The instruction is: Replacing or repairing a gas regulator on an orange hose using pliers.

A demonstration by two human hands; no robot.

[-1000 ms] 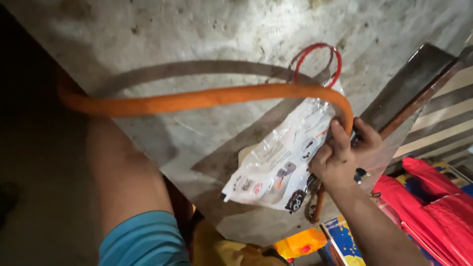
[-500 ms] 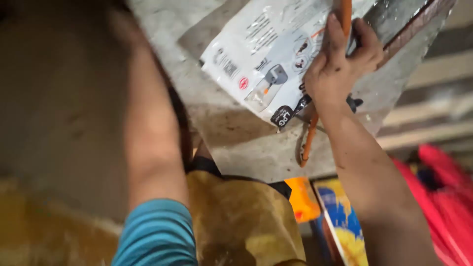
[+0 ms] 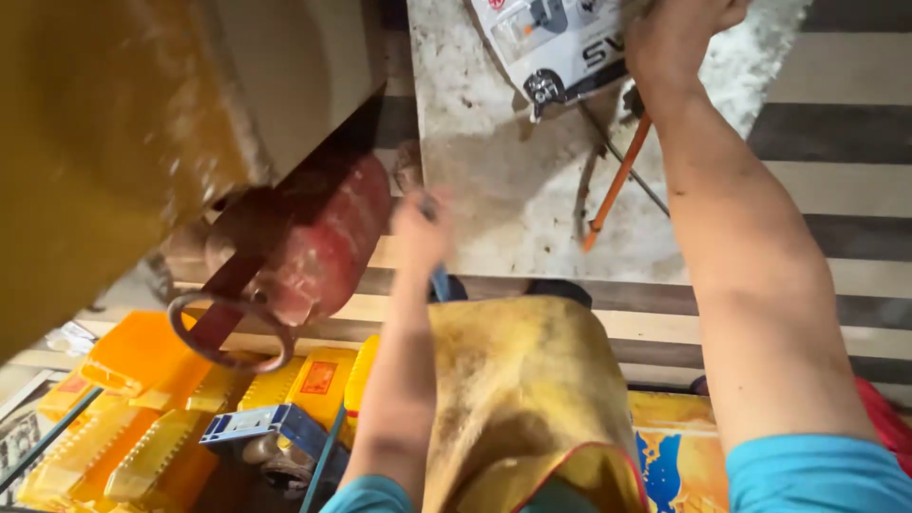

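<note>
Head view: right hand (image 3: 679, 33) grips printed packet (image 3: 556, 43); orange hose (image 3: 617, 180) hangs below.

Warm, rather dim light, brightest on the grey slab (image 3: 532, 190) just below the right hand's fingers (image 3: 665, 38). Soft shadow under the packet (image 3: 556, 47) there. Strong motion blur on the left hand (image 3: 423, 233); yellow mass far left out of focus.
</note>
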